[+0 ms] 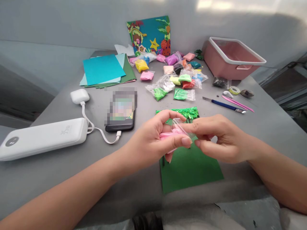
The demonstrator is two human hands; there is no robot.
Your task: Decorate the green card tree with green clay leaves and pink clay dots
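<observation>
The pink packet [177, 130] sits within the left hand's grip: a small clear bag of pink stuff, raised above the desk [98, 105] and lying across the fingers, with the thumb pressed over its front. The left hand [155, 140] is closed around it, so pink shows mainly above the thumb, with a little below it. The packet's clear mouth points up and towards the right hand [223, 137], whose index finger reaches to that opening; whether the fingertip is inside the plastic or against it, I cannot tell. The right thumb stands below the index finger with a gap between them, just beside the packet's edge, and the other fingers are curled; I cannot tell whether that grip pinches any plastic

Under both hands lies a dark green card [192, 172], with a band of bright green leaf-like pieces [189, 112] along its far edge. Beyond it are bags of coloured clay [181, 94]. Left of the hands lies a phone [122, 124], its screen blurred; well to the right, a blue-handled tool [225, 105] rests beside two pink sticks [237, 103]
</observation>
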